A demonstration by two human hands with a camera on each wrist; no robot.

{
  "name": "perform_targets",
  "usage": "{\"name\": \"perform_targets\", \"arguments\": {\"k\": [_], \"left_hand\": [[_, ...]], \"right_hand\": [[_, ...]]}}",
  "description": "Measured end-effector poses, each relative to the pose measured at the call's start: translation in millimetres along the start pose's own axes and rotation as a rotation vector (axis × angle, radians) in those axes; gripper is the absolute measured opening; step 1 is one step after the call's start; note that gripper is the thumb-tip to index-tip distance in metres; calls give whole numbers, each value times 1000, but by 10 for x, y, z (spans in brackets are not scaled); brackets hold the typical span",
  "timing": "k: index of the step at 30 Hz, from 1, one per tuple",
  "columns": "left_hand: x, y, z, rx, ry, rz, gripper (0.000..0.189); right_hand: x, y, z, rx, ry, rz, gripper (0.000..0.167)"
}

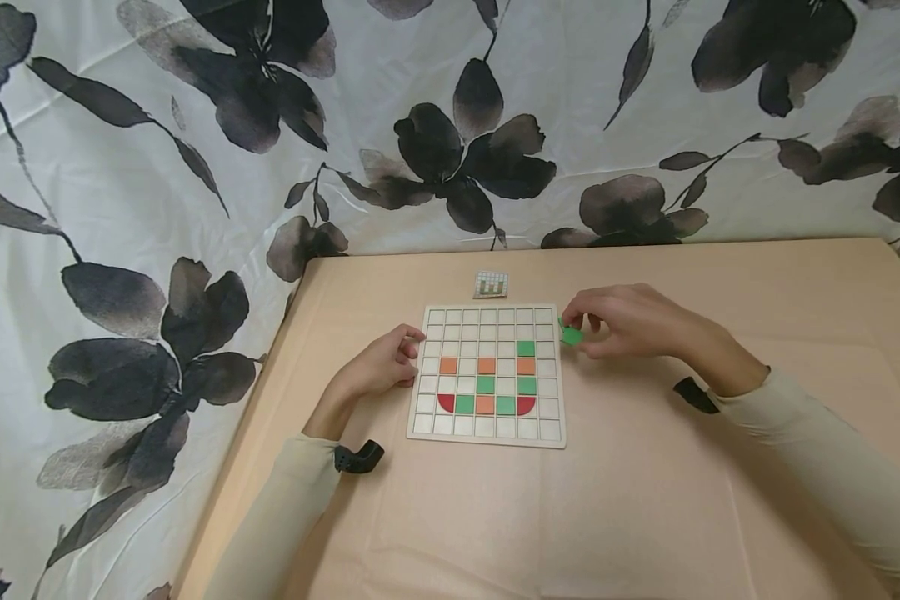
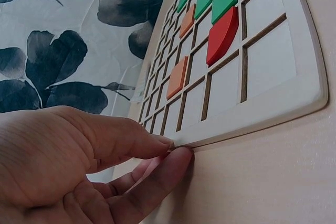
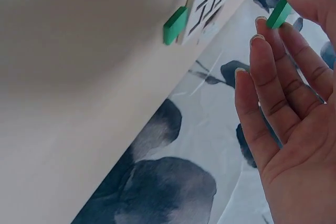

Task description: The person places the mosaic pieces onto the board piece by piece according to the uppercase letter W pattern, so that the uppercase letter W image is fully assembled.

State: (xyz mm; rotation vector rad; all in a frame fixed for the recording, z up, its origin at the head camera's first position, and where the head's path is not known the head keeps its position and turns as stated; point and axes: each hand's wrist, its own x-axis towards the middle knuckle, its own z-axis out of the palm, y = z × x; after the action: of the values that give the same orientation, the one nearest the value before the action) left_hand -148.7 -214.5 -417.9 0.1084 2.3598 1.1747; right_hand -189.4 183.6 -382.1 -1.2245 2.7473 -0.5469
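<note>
A white square grid board [image 1: 487,440] lies on the table with orange, green and red tiles in several cells. At the board's left edge is my left hand [image 1: 381,360], its thumb and fingers pinching the rim [image 2: 210,136]. Just off the right edge, my right hand [image 1: 637,321] pinches a green tile [image 3: 279,12] between thumb and fingertips. Another green tile [image 3: 175,25] is beside the board's edge, below the held one. Two red tiles with a rounded corner, such as the near-left red tile [image 1: 446,403], flank a row of green and orange tiles.
A small card with a printed grid pattern [image 1: 491,284] lies behind the board. The light wooden table [image 1: 645,517] extends to the right and front. A white cloth with dark flowers [image 1: 390,75] hangs behind and along the left side.
</note>
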Motion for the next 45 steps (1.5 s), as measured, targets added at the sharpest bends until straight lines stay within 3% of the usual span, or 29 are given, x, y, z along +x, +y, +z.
{"name": "perform_targets", "arguments": {"k": [34,45], "left_hand": [[-7,-10,0,-1,-3,-8,51],[-6,-8,2,-6,-1,-8,51]], "right_hand": [[563,-481,227,67,-77,-162,35],[706,-570,314,69,-98,-200,28]]}}
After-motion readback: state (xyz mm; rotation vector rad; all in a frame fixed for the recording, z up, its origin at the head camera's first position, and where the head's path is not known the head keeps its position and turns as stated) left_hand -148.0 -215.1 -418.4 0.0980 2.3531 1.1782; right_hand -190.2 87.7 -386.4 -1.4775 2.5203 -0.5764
